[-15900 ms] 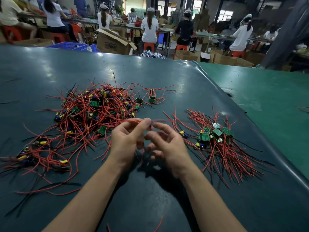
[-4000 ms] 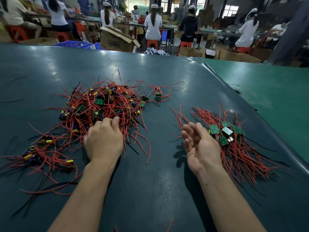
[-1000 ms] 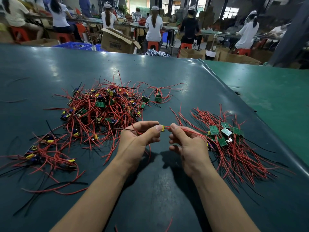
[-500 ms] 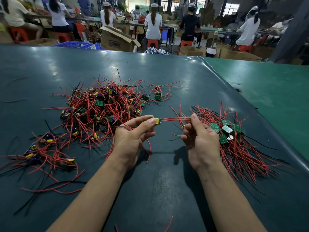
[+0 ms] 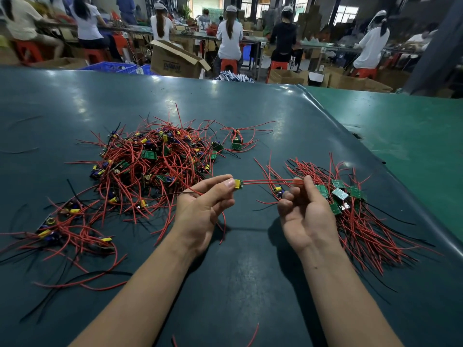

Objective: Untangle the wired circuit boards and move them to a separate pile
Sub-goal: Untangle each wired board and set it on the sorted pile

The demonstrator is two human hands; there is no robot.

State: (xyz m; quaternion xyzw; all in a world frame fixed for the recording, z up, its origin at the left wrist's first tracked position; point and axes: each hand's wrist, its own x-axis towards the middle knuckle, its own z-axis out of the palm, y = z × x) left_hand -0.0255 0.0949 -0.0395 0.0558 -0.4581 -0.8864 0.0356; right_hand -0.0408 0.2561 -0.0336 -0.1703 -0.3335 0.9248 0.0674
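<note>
Since half a second ago the hands have drawn further apart, pulling the board's red wires [image 5: 269, 181] straight between them above the dark table [image 5: 245, 271]. To the left lies the big tangled heap [image 5: 155, 166]; to the right, the sorted pile [image 5: 350, 211]. Left hand [image 5: 200, 209] pinches the small circuit board [image 5: 238, 184] between thumb and forefinger; right hand [image 5: 304, 214] pinches the wire ends, other fingers loosely curled. Judged step: straightening one freed board. Next it needs laying on the sorted pile.
</note>
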